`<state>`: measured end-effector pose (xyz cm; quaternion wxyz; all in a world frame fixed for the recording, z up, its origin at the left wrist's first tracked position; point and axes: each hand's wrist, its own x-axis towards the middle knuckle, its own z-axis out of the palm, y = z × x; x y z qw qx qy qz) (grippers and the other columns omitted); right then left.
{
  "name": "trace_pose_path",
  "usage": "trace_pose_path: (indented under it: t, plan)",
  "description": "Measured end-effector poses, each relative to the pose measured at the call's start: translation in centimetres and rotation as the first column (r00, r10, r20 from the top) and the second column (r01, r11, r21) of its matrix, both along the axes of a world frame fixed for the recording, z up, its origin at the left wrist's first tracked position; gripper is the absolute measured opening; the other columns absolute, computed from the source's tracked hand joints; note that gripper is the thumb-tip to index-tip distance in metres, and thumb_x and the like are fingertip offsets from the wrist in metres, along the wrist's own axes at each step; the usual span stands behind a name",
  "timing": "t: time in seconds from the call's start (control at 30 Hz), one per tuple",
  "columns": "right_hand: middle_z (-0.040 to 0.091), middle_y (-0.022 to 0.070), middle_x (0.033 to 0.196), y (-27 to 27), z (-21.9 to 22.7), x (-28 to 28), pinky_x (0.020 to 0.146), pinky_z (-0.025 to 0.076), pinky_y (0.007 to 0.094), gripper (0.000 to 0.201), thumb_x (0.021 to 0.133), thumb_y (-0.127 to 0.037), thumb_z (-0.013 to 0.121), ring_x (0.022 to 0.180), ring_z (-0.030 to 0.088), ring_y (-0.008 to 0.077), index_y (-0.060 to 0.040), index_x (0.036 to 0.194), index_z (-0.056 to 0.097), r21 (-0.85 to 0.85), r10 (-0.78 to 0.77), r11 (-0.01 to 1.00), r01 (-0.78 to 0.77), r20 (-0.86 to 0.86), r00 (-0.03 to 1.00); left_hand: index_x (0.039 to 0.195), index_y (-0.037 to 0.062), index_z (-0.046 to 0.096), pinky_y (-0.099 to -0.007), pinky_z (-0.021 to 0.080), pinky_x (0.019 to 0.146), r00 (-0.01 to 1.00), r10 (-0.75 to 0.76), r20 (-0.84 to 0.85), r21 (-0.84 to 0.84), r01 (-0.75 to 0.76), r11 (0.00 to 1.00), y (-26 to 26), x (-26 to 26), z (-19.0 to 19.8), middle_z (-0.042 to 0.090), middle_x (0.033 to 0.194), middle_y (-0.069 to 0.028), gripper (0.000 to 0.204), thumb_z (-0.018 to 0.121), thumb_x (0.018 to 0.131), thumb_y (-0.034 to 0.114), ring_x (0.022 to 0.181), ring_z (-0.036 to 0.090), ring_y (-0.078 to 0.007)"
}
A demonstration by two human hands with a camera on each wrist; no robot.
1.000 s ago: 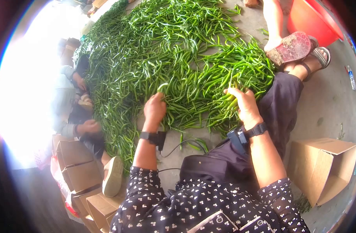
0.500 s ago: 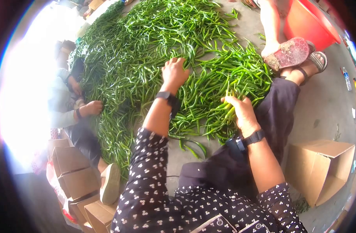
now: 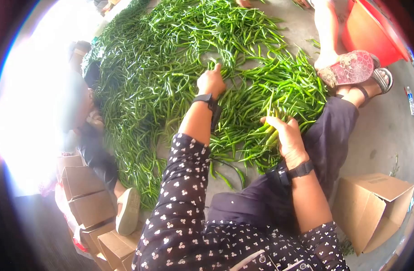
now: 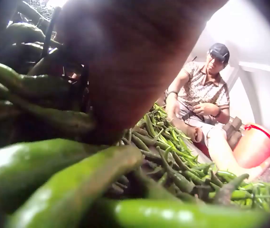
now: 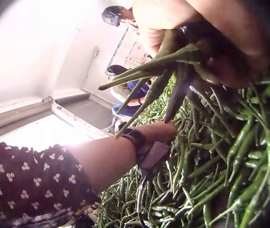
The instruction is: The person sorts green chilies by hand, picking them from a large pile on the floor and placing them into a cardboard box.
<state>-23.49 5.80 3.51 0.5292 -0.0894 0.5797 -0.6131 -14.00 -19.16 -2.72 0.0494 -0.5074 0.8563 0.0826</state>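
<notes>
A broad heap of long green chili peppers [image 3: 148,90] covers the floor before me. My right hand [image 3: 290,140] grips a small bunch of green chili peppers [image 3: 273,128], thumb lying across them. In the right wrist view, stems of the held chili peppers [image 5: 149,71] stick out past the fingers. My left hand [image 3: 211,82] is down at the chili peppers in the middle of the heap, its fingertips among them. The left wrist view shows that hand [image 4: 125,61] dark and close, with chili peppers [image 4: 78,185] right under it; I cannot tell whether it pinches one.
An open cardboard box [image 3: 360,212] stands at my right, with more cardboard boxes [image 3: 91,194] at left. A red tub [image 3: 374,36] sits at the upper right beside a sandaled foot [image 3: 351,67]. Another person [image 4: 204,95] sits across the heap; someone's sandal [image 3: 128,212] is at left.
My left hand has moved forward and to the right, from the near side of the heap, where it held a pale-tipped chili pepper, to its middle. The right hand keeps its bunch nearly in place.
</notes>
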Motion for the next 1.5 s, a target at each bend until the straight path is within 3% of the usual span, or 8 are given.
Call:
trace_pose_path:
  t: [0.23, 0.5, 0.7, 0.97, 1.2, 1.27, 1.43, 1.5]
  plan:
    - [0.061, 0.0012, 0.072, 0.0, -0.5, 0.2, 0.051, 0.042, 0.0223, 0.011, 0.073, -0.013, 0.065, 0.057, 0.053, 0.0095, -0.0054, 0.081, 0.064, -0.032, -0.031, 0.999, 0.03, -0.018, 0.999, 0.126, 0.0172, 0.042, -0.0421, 0.049, 0.073, 0.978, -0.048, -0.204, 0.02, 0.053, 0.998, 3.1, 5.0, 4.5, 0.064, 0.089, -0.0161, 0.064, 0.062, 0.065, 0.017, 0.085, 0.061, -0.0341]
    - [0.059, 0.0007, 0.068, 0.1, 0.1, 0.4, 0.05, 0.042, 0.0227, 0.01, 0.074, -0.014, 0.064, 0.054, 0.052, 0.0091, -0.0057, 0.079, 0.064, 0.001, -0.029, 1.0, 0.029, -0.051, 0.998, 0.129, 0.0128, 0.04, -0.04, 0.047, 0.083, 0.772, 0.388, -0.504, 0.011, -0.444, 0.896, 1.8, 16.7, 9.5, 0.06, 0.103, -0.0178, 0.069, 0.065, 0.065, 0.017, 0.09, 0.059, -0.0341]
    - [0.06, 0.0008, 0.069, 0.2, -0.7, 0.4, 0.051, 0.042, 0.0222, 0.01, 0.074, -0.015, 0.063, 0.057, 0.052, 0.0081, -0.0064, 0.08, 0.063, -0.015, -0.005, 1.0, 0.004, -0.062, 0.998, 0.119, 0.015, 0.052, -0.0411, 0.038, 0.095, 0.931, 0.265, -0.253, -0.477, -0.358, 0.803, 0.2, 18.8, 8.3, 0.049, 0.124, -0.0128, 0.051, 0.065, 0.071, 0.021, 0.115, 0.045, -0.0292]
    - [0.061, 0.0006, 0.069, 0.5, -0.4, 0.4, 0.051, 0.042, 0.0226, 0.009, 0.074, -0.013, 0.064, 0.057, 0.053, 0.0081, -0.0064, 0.08, 0.064, -0.002, -0.012, 1.0, 0.011, -0.058, 0.998, 0.103, 0.0151, 0.062, -0.0422, 0.039, 0.089, 0.915, 0.394, 0.088, -0.183, -0.374, 0.909, -2.1, 11.9, 3.1, 0.061, 0.11, -0.009, 0.029, 0.056, 0.076, 0.025, 0.109, 0.052, -0.0266]
    - [0.061, 0.0009, 0.07, 0.3, -0.8, 0.6, 0.053, 0.042, 0.0223, 0.009, 0.074, -0.012, 0.064, 0.056, 0.054, 0.0089, -0.0059, 0.08, 0.064, -0.064, -0.024, 0.998, 0.021, -0.046, 0.999, 0.11, 0.0104, 0.061, -0.0337, 0.046, 0.082, 0.914, 0.243, -0.325, 0.082, -0.229, 0.97, 0.2, 12.3, 1.8, 0.066, 0.1, -0.0105, 0.04, 0.063, 0.073, 0.025, 0.094, 0.062, -0.0233]
    - [0.061, 0.0011, 0.07, 0.5, -0.7, 0.5, 0.053, 0.042, 0.0223, 0.009, 0.073, -0.012, 0.065, 0.057, 0.054, 0.0091, -0.0057, 0.08, 0.064, -0.062, -0.017, 0.998, 0.014, -0.039, 0.999, 0.105, 0.003, 0.062, -0.0287, 0.047, 0.079, 0.627, 0.347, -0.698, 0.301, -0.183, 0.936, 1.6, 12.8, 2.1, 0.068, 0.091, -0.0096, 0.032, 0.062, 0.078, 0.02, 0.084, 0.062, -0.0158]
    - [0.062, 0.0032, 0.073, 0.5, -0.2, 0.4, 0.056, 0.045, 0.024, 0.012, 0.075, -0.014, 0.063, 0.059, 0.055, 0.0111, -0.0046, 0.083, 0.064, -0.062, 0.017, 0.998, -0.013, 0.066, 0.998, 0.103, -0.0014, 0.061, -0.0271, 0.045, 0.076, 0.275, 0.389, -0.879, 0.438, 0.143, 0.888, 7.5, 11.7, 5.2, 0.067, 0.09, -0.0097, 0.023, 0.049, 0.088, 0.012, 0.08, 0.06, -0.0132]
    - [0.062, 0.0037, 0.076, 0.5, -0.3, 0.6, 0.055, 0.045, 0.0242, 0.014, 0.077, -0.016, 0.062, 0.061, 0.056, 0.0112, -0.0048, 0.086, 0.062, -0.082, 0.035, 0.996, -0.029, 0.065, 0.997, 0.115, -0.0046, 0.051, -0.0292, 0.046, 0.081, 0.21, 0.608, -0.766, 0.639, 0.359, 0.681, 10.2, 11.1, 5.0, 0.064, 0.099, -0.0161, 0.033, 0.042, 0.094, 0.018, 0.084, 0.059, -0.0169]
